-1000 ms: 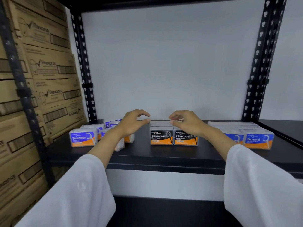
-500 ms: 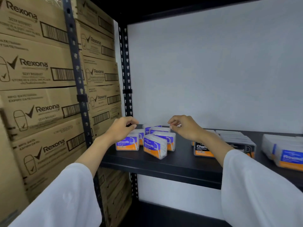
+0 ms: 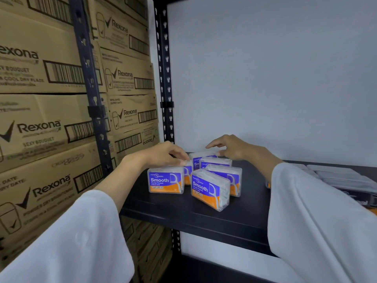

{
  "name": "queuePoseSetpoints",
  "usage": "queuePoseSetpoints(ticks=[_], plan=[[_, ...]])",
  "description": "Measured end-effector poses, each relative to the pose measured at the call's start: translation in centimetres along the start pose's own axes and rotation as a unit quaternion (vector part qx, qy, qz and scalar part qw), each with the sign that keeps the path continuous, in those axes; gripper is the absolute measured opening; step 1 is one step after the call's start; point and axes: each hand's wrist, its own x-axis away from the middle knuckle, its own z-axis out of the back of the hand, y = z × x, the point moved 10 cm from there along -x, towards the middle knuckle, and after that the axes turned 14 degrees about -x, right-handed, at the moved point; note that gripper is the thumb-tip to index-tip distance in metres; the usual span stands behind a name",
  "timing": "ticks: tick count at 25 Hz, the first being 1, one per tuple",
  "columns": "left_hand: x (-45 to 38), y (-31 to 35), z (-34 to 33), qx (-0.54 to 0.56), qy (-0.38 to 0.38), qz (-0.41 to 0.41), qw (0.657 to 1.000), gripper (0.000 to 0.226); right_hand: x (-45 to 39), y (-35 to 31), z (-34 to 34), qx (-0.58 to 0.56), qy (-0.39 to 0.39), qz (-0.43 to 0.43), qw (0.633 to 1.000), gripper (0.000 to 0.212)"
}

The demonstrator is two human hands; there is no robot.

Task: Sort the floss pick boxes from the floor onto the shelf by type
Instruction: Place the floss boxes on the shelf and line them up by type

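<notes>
Tidying the Smooth floss pick boxes (image 3: pixel 210 190) near the shelf (image 3: pixel 204 219) left edge: left hand (image 3: pixel 163 154) rests curled on the front-left box (image 3: pixel 165 180); right hand (image 3: pixel 230 148) touches the rear box (image 3: pixel 202 157) (grip unclear). Next, I judge, square the skewed ones.

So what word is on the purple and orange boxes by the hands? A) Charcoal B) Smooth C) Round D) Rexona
B: the front box and the tilted box beside it both read "Smooth" in white on purple; "Rexona" is only on the cardboard cartons to the left.
</notes>
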Motion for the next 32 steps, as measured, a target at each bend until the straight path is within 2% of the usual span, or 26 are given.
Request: queuePoseSetpoints(ticks=[3,8,11,16,24,32], plan=[[-0.3,0.3,0.0,0.014,0.007,-0.018,1.000,0.020,-0.6,0.4,-0.8,-0.013,-0.028,0.003,1.000,0.034],[-1.3,-0.7,0.2,0.014,0.035,0.003,0.999,0.021,0.0,0.7,0.4,0.019,-0.012,-0.014,1.000,0.023],[-2.1,-0.9,0.0,0.018,0.036,0.025,0.999,0.020,1.7,1.8,1.9,0.050,-0.016,-0.057,0.997,0.024],[-4.1,-0.3,-0.7,0.031,0.027,0.025,0.999,0.019,4.7,3.3,3.4,0.023,-0.013,-0.089,0.996,0.024],[-5.5,1.8,-1.9,0.050,-0.015,-0.020,0.998,0.021,6.3,2.9,3.6,-0.013,0.012,-0.072,0.997,0.027],[-6.1,2.1,-2.1,0.044,-0.009,-0.020,0.999,0.021,6.8,2.6,3.3,-0.029,0.004,-0.071,0.997,0.031]])
